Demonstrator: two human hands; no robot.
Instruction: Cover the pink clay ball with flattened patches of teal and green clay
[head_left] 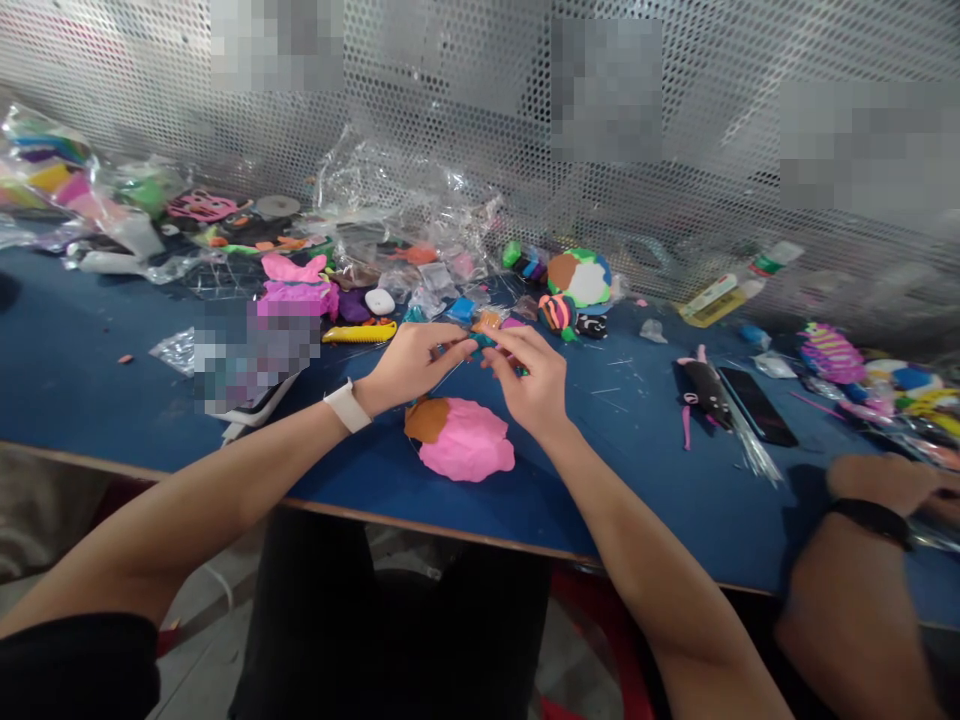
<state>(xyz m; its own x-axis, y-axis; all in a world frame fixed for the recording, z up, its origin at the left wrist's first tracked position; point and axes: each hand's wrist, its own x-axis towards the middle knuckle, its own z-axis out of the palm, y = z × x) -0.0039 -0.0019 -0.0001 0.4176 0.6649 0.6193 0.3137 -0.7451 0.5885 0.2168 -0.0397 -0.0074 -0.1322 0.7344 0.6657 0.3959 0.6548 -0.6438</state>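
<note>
Fingers of the left hand (pixel 409 362) and right hand (pixel 535 378) pinch nearly closed on teal clay (pixel 482 342), just past the pink clay (pixel 471 442); I think pulling hard could tear the teal clay.

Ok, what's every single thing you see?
table: one, blue, middle
mesh panel: one, silver, behind
wrappers and bits: many, mixed, back
flat piece: one, pink-brown, front
cutter: one, yellow, left
ruffled piece: one, pink, left
patchwork piece: one, multicoloured, back
bottle: one, clear and yellow, back right
phone: one, black, right
figure: one, dark, beside phone
striped piece: one, pink-yellow, right
blurred device: one, whitish, left
seat: one or more, red, below
co-worker's hand: one, black-banded, far right
lump: one, teal, centre
wristband: one, white, left wrist
legs: two, in black, below
left hand: one, bare, holding lump
right hand: one, bare, holding lump
</note>
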